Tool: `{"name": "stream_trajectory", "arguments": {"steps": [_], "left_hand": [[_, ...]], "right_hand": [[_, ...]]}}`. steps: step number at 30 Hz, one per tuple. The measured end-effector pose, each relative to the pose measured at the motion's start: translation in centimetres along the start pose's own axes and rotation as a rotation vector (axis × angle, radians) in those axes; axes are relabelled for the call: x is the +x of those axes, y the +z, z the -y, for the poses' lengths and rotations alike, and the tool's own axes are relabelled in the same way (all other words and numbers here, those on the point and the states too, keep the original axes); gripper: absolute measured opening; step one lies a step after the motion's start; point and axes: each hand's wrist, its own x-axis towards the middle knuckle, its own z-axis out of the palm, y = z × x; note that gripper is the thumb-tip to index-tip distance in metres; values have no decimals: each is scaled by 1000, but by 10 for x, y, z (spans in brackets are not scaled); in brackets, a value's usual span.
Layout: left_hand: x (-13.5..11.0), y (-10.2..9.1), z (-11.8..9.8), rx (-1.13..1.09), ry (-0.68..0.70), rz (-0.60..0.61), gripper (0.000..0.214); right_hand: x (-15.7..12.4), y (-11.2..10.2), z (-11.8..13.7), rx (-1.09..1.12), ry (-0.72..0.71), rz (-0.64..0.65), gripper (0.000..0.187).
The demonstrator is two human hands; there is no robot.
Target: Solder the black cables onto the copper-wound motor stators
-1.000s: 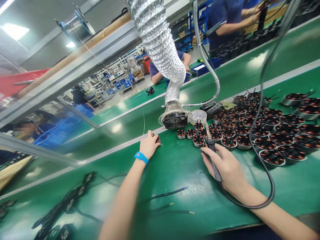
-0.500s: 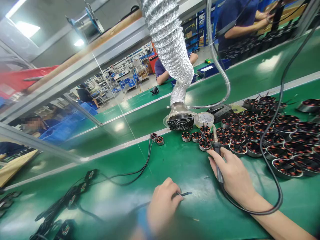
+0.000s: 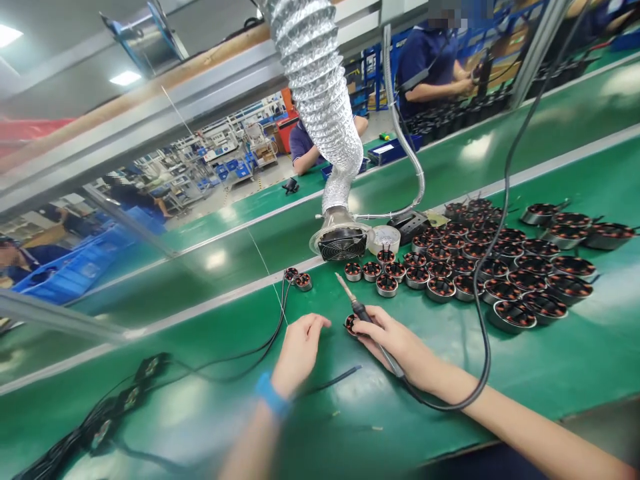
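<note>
My right hand (image 3: 400,340) is closed round the handle of a soldering iron (image 3: 373,327), whose tip points up and away to the left. Under its fingertips is a small round motor stator (image 3: 351,325) with copper windings in a metal ring, partly covered by the fingers. To the left, my left hand (image 3: 300,343), with a blue band at the wrist, reaches towards that stator, its fingers stretched out and holding nothing visible. A black cable end (image 3: 345,377) lies on the green bench just below, between the hands. A thin wire (image 3: 267,273) runs down behind my left hand.
Many stators (image 3: 500,267) stand in rows at right. Two stators with cables (image 3: 300,280) sit farther left. A fume extractor (image 3: 343,243) on a foil duct hangs beside a round tub (image 3: 385,238). Bundled cables (image 3: 100,427) lie at left. Co-workers sit beyond the bench.
My left hand has let go of the cable end and moved up and left. My right hand has come left from the rows with the iron and now has a stator at its fingertips.
</note>
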Motion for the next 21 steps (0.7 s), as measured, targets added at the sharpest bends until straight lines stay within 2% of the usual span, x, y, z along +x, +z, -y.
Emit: {"name": "stream_trajectory", "arguments": {"steps": [3,6,11,14,18,21], "left_hand": [[12,12,-7,32,-32,-49,40],[19,22,-10,39,-66,6,37],[22,21,-5,-121,-95,116,20],[21,21,-5,-208,-80,153,21],[21,27,-6,-278,10,176,26],[25,30,-7,-208,22,138,33]], "right_hand": [[-4,2,1,-112,18,-175,30],[-8,2,0,-146,108,-265,38],[-8,7,-1,-2,212,-224,41],[-5,11,-5,116,218,-194,38],[-3,15,-8,199,225,-176,38],[-4,16,-9,235,240,-175,39]]}}
